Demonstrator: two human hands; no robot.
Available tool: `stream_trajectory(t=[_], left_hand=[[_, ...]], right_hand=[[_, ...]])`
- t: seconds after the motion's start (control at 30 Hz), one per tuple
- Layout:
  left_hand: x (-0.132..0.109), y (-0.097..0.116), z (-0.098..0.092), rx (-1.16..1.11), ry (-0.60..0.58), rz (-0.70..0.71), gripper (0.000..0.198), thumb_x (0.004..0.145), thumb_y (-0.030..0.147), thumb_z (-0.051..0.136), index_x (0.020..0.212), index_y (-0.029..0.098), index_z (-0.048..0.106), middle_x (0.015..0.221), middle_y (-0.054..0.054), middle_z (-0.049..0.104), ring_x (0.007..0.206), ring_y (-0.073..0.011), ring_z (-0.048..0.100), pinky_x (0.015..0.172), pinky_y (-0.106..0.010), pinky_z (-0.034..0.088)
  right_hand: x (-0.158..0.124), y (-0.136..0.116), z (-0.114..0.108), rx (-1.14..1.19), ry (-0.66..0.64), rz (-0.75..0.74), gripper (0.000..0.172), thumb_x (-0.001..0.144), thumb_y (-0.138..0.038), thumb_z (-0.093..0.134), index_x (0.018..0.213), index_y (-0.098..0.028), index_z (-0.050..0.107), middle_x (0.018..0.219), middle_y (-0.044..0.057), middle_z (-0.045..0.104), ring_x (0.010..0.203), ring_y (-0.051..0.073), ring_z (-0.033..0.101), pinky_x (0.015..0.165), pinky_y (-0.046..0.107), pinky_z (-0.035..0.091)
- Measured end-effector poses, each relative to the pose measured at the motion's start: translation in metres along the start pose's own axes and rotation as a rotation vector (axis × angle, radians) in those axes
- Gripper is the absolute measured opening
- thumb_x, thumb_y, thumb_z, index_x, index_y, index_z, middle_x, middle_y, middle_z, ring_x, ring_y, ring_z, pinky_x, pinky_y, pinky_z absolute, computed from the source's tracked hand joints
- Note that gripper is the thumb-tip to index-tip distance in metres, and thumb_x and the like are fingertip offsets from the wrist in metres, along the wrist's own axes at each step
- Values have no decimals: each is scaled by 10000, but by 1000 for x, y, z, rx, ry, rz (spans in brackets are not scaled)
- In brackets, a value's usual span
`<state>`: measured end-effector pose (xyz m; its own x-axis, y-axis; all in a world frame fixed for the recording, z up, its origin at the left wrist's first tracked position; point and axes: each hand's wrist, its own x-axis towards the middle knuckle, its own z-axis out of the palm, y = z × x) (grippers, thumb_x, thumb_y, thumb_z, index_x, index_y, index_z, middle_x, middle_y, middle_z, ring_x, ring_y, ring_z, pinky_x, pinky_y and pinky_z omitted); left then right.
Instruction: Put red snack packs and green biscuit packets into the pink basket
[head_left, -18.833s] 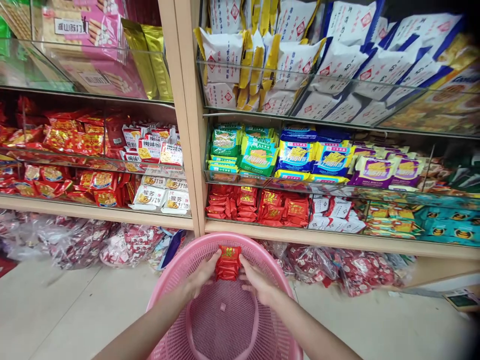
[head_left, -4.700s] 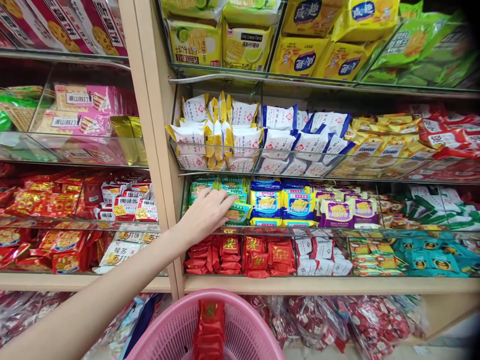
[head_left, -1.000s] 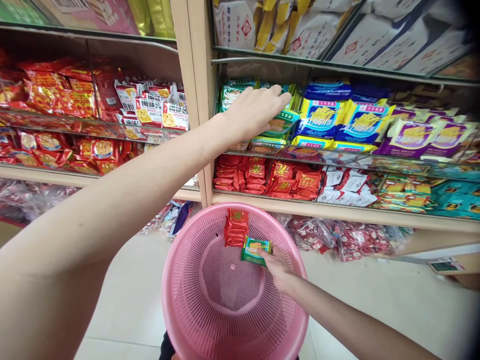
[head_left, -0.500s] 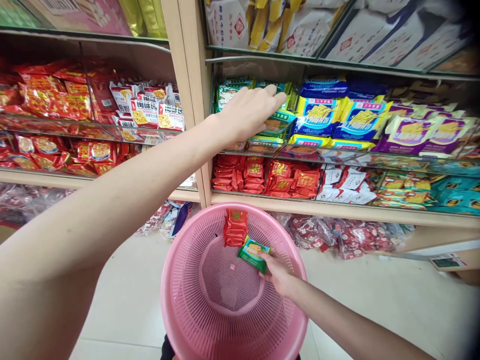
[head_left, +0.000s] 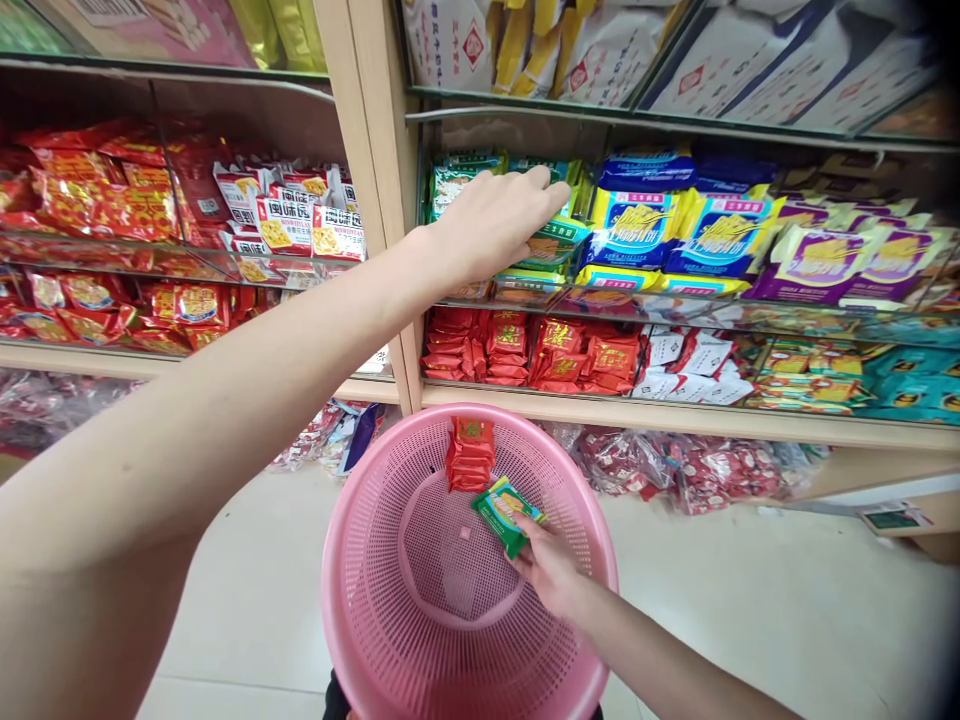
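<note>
Stretched out to the shelf, my left hand is over the green biscuit packets. Its fingers bend down out of sight, so their grip is hidden. Inside the pink basket, my right hand pinches one green biscuit packet by its right end, tilted above the basket floor. Several red packets are stacked against the basket's far wall, just beyond the green one.
Blue-and-yellow biscuit packets and purple ones sit right of my left hand. A glass shelf front and a wooden post border the green packets. Red packets fill the shelf below. Plastic bags lie underneath.
My right hand has drawn the green packet slightly downward and turned it a little. My left hand stays nearly in the same place over the shelf.
</note>
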<state>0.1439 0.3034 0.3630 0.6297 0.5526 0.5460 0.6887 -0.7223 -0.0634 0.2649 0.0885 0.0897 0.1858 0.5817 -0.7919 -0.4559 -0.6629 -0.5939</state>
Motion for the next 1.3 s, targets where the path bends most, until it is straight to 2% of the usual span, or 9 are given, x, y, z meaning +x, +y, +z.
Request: stream_trajectory(t=[0.17, 0.33, 0.6, 0.83, 0.97, 1.1, 1.3], left_hand=[[2, -2, 2, -45, 17, -17, 235, 717, 222, 639, 931, 317, 625, 981, -55, 648, 978, -290, 586, 725, -385, 407], [1, 0, 1, 9, 3, -5, 261, 711, 215, 642, 953, 310, 625, 1006, -61, 646, 968, -291, 588, 723, -384, 408], [-1, 2, -3, -6, -28, -19, 243, 725, 219, 635, 951, 307, 622, 996, -64, 642, 992, -297, 579, 740, -384, 393], [-4, 9, -11, 76, -86, -18, 272, 748, 231, 620, 1011, 302, 609, 1027, -64, 638, 992, -281, 581, 745, -365, 387], [-5, 11, -13, 117, -99, -6, 284, 764, 224, 601, 1042, 284, 598, 1044, -72, 632, 986, -274, 586, 752, -357, 387], [-3, 9, -11, 100, -89, 5, 270, 755, 212, 603, 1019, 267, 611, 1033, -83, 628, 965, -276, 593, 748, -361, 391], [0, 1, -4, 35, -39, 36, 258, 729, 266, 622, 984, 307, 618, 990, -66, 640, 957, -286, 585, 725, -371, 408]], right_hand=[[-16, 5, 1, 233, 34, 34, 125, 789, -149, 635, 767, -208, 527, 626, -49, 651, 550, 83, 561, 526, 220, 487], [-12, 7, 7, 335, 85, 21, 169, 804, -121, 613, 726, -210, 492, 625, -54, 623, 596, 95, 581, 557, 241, 509], [5, 20, 12, 330, 108, 7, 209, 800, -95, 601, 719, -216, 452, 641, -53, 622, 604, 93, 579, 598, 248, 529], [10, 16, 17, 292, 72, 21, 236, 757, -35, 602, 760, -224, 460, 650, -54, 630, 601, 112, 588, 587, 276, 541], [15, 13, 21, 280, 52, 30, 184, 781, -104, 604, 753, -225, 470, 658, -48, 636, 597, 113, 597, 603, 280, 551], [16, 10, 23, 254, 47, 34, 214, 732, -156, 672, 747, -233, 472, 648, -57, 634, 581, 107, 594, 599, 266, 546], [11, 10, 18, 142, 77, 46, 221, 704, -304, 707, 781, -243, 509, 625, -48, 628, 552, 116, 579, 562, 264, 533]])
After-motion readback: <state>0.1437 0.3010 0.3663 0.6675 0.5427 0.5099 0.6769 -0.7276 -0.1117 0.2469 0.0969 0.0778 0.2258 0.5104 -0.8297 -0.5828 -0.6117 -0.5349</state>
